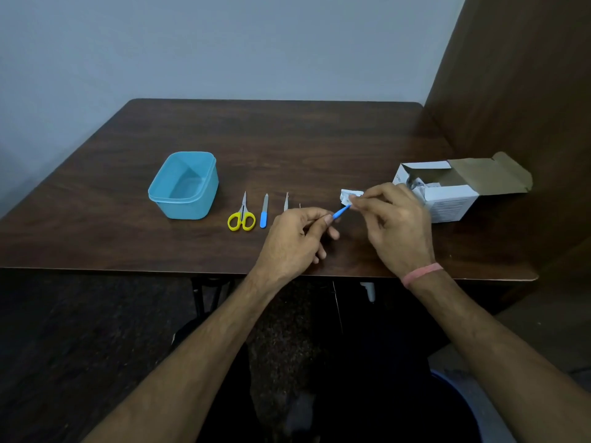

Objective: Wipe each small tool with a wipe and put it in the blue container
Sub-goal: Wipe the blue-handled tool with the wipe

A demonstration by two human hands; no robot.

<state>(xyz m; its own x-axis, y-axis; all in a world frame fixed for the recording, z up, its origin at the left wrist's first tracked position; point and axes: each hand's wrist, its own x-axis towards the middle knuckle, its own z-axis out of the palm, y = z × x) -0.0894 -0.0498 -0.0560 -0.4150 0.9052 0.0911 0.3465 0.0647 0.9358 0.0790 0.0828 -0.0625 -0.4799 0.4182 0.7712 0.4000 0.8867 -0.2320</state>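
My left hand pinches a thin tool with a blue handle above the table. My right hand holds a small white wipe against the tool's far end. An open blue container stands at the left and looks empty. Between it and my hands lie yellow-handled scissors, a blue-handled nail file and a small metal tool. A thinner metal piece peeks out just beyond my left hand.
An open white cardboard box of wipes lies on its side at the right. The dark wooden table meets a brown panel on the right and a grey wall behind. Its front edge runs under my wrists.
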